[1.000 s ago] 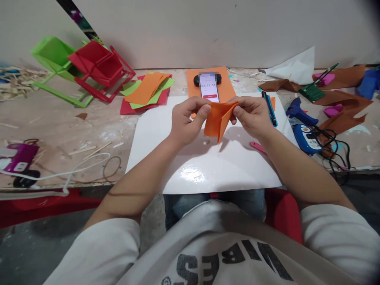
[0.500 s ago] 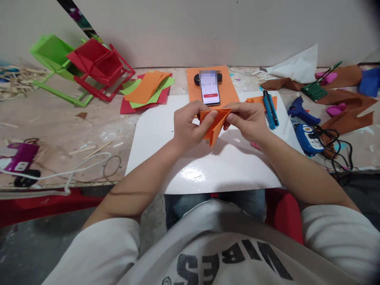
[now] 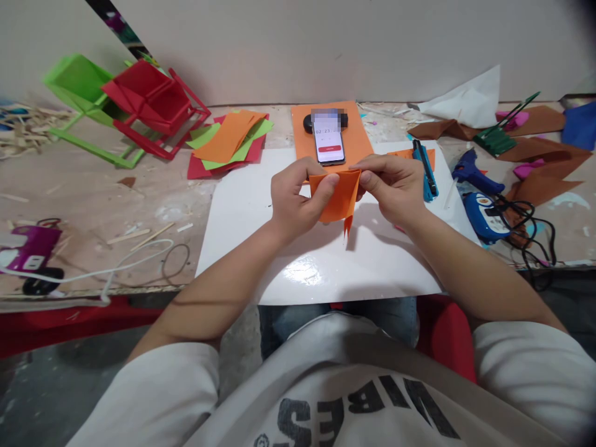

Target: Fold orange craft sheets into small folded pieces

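A folded piece of orange paper is held up above the white board. My left hand pinches its left side, thumb on the near face. At its upper right corner, my right hand grips the edge between thumb and fingers. A narrow pointed flap hangs from the paper's lower right. Behind the hands, a phone with a timer on its screen leans on a black object, over an orange sheet. Beside my right hand lies a blue cutter knife, partly on orange paper pieces.
Green and red paper rocking chairs stand at the back left, near stacked coloured paper. On the right are a blue glue gun, a blue device with black cables and brown paper. A white cable crosses the left side.
The orange paper has been opened out from a slanted, narrow fold to a broader, flatter face. Its pointed flap now hangs farther right. Both hands keep hold of it.
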A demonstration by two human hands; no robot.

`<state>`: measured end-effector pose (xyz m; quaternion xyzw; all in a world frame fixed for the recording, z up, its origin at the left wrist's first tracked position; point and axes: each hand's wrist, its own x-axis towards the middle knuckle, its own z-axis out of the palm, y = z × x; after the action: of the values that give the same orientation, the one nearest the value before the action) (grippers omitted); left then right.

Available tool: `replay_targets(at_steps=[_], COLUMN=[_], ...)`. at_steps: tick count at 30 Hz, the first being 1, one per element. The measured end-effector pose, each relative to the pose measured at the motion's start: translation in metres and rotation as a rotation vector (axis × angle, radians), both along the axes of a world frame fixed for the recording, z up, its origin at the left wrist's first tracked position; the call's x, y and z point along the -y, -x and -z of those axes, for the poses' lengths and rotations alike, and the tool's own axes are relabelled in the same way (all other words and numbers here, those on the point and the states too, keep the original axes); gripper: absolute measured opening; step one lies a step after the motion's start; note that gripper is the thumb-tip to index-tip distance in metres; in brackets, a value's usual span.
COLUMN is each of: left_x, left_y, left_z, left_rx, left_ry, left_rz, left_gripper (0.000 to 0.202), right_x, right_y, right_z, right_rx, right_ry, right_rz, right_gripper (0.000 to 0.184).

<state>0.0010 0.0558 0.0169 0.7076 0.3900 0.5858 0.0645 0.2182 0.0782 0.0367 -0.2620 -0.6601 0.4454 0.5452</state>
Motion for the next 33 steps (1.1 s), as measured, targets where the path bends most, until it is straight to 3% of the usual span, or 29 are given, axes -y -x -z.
replay_targets(at_steps=[12,16,21,26,33], left_x=[-0.002,-0.001,0.0,0.0,0.003], left_y=[-0.007,-0.008,-0.009,-0.009,-0.009], left_z=[-0.006,-0.006,-0.007,-0.006,-0.007], left_rx=[0.118,0.126,0.136,0.133,0.119], left_ry=[-0.128,-0.14,-0.132,-0.147,-0.138], left_rz=[0.176,0.157,0.154,0.128,0.13], left_gripper=[0.033,0.034,0.039,0.044,0.044], right_x=[0.004,0.005,0.006,0.006,0.006], right_y=[0.006,0.005,0.005,0.003,0.001], right_z=[0.003,0.003,0.003,0.005,0.009], right_rx=[-0.081,-0.029,-0.052,0.014,0.05], right_ry=[-0.191,-0.164,-0.18,-0.129,-0.195], right_rz=[-0.065,-0.027,-0.036,-0.005,0.022], right_gripper=[0.016,0.022,0.018,0.03,0.033])
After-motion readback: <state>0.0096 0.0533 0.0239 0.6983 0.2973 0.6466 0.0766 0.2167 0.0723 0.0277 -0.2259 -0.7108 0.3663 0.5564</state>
